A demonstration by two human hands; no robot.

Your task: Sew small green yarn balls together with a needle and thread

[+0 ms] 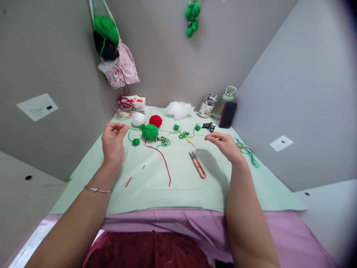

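Scissors (197,167): right of green ball (150,134), nearer | person's left hand (113,144), left of ball, and right hand (225,145), right of it: both pinching dark thread (167,131), straight across ball's front | light, even tension should prevent snags

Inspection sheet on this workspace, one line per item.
Surface: pale green covering, slightly creased near the front edge.
Job's things: dark thread, strung between the hands above the table.
Clutter: orange-handled snips, blades apart; red scrap; green scrap; green, red and white yarn balls.
Hands: left hand and right hand each pinch the thread.
Cables: nothing seen for certain.
Surroundings: grey walls; pink bag hanging at left; dark phone at right rear.
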